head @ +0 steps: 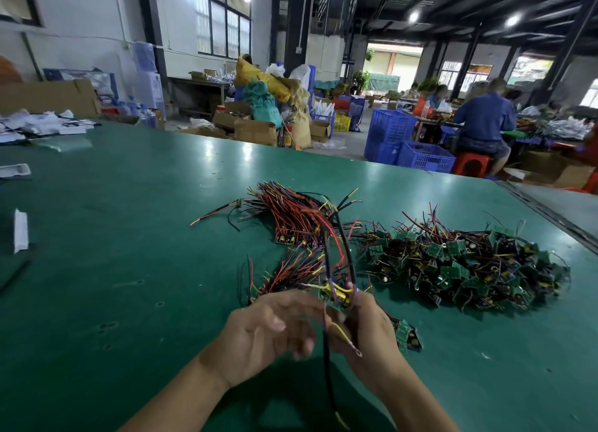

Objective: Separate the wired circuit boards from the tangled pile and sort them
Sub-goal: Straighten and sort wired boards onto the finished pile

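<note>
A tangled pile of green circuit boards (pixel 459 266) with red, black and yellow wires lies on the green table (pixel 129 237) at the right. Two sorted bundles with wires laid alike sit further left: one far (pixel 291 218), one near (pixel 291 273). My right hand (pixel 369 331) grips a small wired circuit board (pixel 335 297) above the table; its black wire hangs down between my wrists and others stick up. My left hand (pixel 265 331), blurred, is beside it with fingers loosely curled towards the board's wires. A single board (pixel 406 334) lies right of my right hand.
White scraps (pixel 20 231) and a white packet (pixel 14 170) lie at the table's left side. The table's right edge (pixel 550 218) runs diagonally. Beyond the table stand blue crates (pixel 407 143), cardboard boxes and people seated at another bench (pixel 485 121).
</note>
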{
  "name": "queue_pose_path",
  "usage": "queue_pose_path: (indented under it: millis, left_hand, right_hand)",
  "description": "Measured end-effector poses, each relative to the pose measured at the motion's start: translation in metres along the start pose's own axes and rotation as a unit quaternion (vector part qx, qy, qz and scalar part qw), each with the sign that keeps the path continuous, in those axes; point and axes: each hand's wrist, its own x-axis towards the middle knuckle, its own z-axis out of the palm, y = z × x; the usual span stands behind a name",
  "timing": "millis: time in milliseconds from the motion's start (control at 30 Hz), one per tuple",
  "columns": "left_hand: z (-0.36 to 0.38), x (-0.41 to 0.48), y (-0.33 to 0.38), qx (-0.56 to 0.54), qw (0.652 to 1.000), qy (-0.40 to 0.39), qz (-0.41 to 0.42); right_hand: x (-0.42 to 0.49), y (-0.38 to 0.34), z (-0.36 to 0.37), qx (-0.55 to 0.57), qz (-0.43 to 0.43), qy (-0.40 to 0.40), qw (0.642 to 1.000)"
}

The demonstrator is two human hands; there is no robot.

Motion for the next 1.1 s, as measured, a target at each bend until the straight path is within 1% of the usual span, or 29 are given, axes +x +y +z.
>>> queue_pose_path:
  millis: [33, 100, 167, 233, 300, 367, 400, 467, 533, 567, 633, 767, 867, 933, 1100]
  left_hand:
    - [0.001, 0.001, -0.001, -0.001, 1.000, 0.012, -0.007]
    - [0.003, 0.004, -0.004, 0.051, 0.997, 0.060, -0.004]
    - [0.006, 0.007, -0.008, 0.097, 0.991, 0.093, 0.020]
    - [0.006, 0.006, -0.011, 0.128, 0.985, 0.111, 0.038]
    - [0.006, 0.004, -0.010, 0.134, 0.983, 0.117, 0.042]
    - [0.006, 0.004, -0.012, 0.153, 0.979, 0.134, 0.028]
    - [0.006, 0.005, -0.012, 0.177, 0.971, 0.159, 0.023]
    - [0.007, 0.008, -0.014, 0.233, 0.950, 0.202, 0.042]
    - [0.011, 0.010, -0.014, 0.262, 0.944, 0.197, 0.044]
    - [0.012, 0.010, -0.013, 0.249, 0.948, 0.194, 0.031]
    - [0.013, 0.009, -0.013, 0.243, 0.947, 0.208, 0.018]
    - [0.013, 0.011, -0.012, 0.213, 0.945, 0.248, -0.005]
    - [0.014, 0.010, -0.010, 0.181, 0.950, 0.253, 0.015]
    - [0.016, 0.010, -0.010, 0.171, 0.950, 0.260, 0.020]
    - [0.022, 0.011, -0.008, 0.149, 0.955, 0.254, 0.036]
  right_hand:
    - [0.001, 0.002, -0.002, -0.018, -0.010, -0.014, 1.000]
    - [0.002, 0.006, -0.002, -0.069, -0.033, -0.052, 0.996]
    - [0.000, 0.011, 0.000, -0.095, -0.029, -0.064, 0.993]
    - [0.000, 0.012, 0.001, -0.099, -0.017, -0.075, 0.992]
    - [-0.002, 0.009, 0.005, -0.115, -0.023, -0.100, 0.988]
    - [-0.004, 0.004, 0.007, -0.140, -0.032, -0.103, 0.984]
    - [-0.005, 0.002, 0.009, -0.155, -0.035, -0.097, 0.983]
    - [-0.008, -0.003, 0.012, -0.172, -0.033, -0.100, 0.979]
    - [-0.009, -0.005, 0.013, -0.184, -0.035, -0.094, 0.978]
    - [-0.009, -0.005, 0.013, -0.196, -0.044, -0.090, 0.975]
    - [-0.008, -0.004, 0.015, -0.220, -0.063, -0.087, 0.970]
    - [-0.010, -0.003, 0.016, -0.229, -0.060, -0.101, 0.966]
    - [-0.013, -0.004, 0.019, -0.177, -0.029, -0.136, 0.974]
    - [-0.016, -0.007, 0.022, -0.133, -0.001, -0.141, 0.981]
    - [-0.019, -0.005, 0.025, -0.132, 0.007, -0.096, 0.986]
